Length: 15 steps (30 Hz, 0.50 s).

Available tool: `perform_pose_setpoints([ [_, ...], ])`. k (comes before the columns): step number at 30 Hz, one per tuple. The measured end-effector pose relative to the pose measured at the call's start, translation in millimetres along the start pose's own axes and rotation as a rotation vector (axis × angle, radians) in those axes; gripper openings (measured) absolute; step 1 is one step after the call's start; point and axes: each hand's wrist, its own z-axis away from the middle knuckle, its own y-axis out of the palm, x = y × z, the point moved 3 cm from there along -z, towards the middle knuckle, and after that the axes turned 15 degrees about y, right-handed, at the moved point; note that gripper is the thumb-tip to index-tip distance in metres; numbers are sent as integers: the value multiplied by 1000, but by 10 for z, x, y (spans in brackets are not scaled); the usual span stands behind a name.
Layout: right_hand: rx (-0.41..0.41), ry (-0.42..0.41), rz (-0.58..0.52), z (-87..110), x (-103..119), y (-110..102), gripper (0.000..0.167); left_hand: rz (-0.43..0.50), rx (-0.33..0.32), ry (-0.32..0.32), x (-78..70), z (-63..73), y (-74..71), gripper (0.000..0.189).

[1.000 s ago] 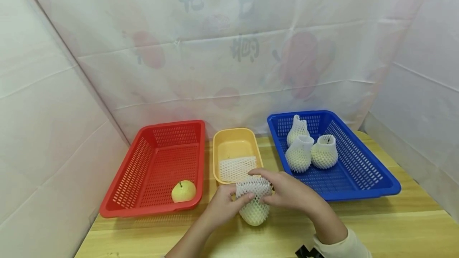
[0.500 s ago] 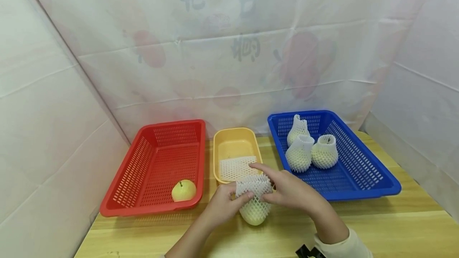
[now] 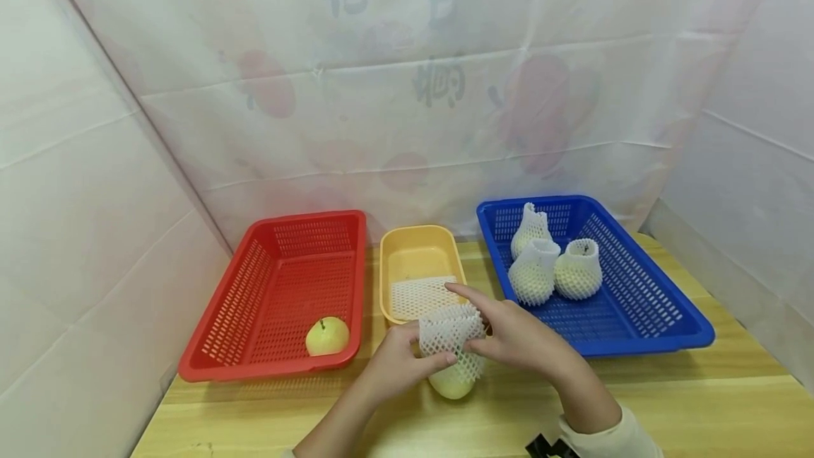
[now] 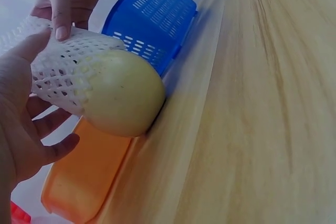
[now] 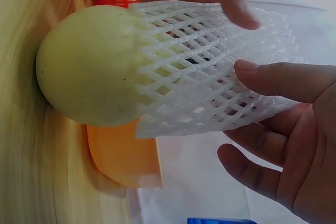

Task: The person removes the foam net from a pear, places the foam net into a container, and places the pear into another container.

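Observation:
A pale yellow pear [image 3: 452, 384] stands on the table in front of the yellow tray, its upper part inside a white foam net sleeve [image 3: 445, 331]. The pear's rounded bottom [image 5: 79, 69] is bare in both wrist views. My left hand [image 3: 396, 366] holds the sleeve from the left, thumb across the near side and fingers behind it. From the right, my right hand [image 3: 518, 334] grips the sleeve's upper part between thumb and fingers, with the index finger extended over the top. The left wrist view shows the net's lower edge [image 4: 86, 85] around the pear.
At left, a red basket [image 3: 222, 373] holds one bare pear [image 3: 327, 336]. Flat foam nets [image 3: 420, 297] lie in the yellow tray [image 3: 416, 232] at the centre. The blue basket [image 3: 636, 348] on the right contains three net-wrapped pears [image 3: 533, 280]. A fabric backdrop [image 3: 381, 126] rises behind.
The foam net has shifted up on the pear, exposing more of its bottom. My left thumb has straightened across the net, and my right index finger has lifted slightly.

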Motion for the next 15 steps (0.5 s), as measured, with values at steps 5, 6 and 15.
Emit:
perform_pose_setpoints([
  [5, 6, -10, -12, -1, 3, 0, 84, -25, 1, 18, 19, -6, 6, 32],
  [6, 7, -11, -14, -2, 2, 2, 84, -27, -1, 22, 17, -7, 6, 32],
  [15, 1, -21, -21, -21, -14, 23, 80, 31, -47, 12, -20, -10, 0, 28],
])
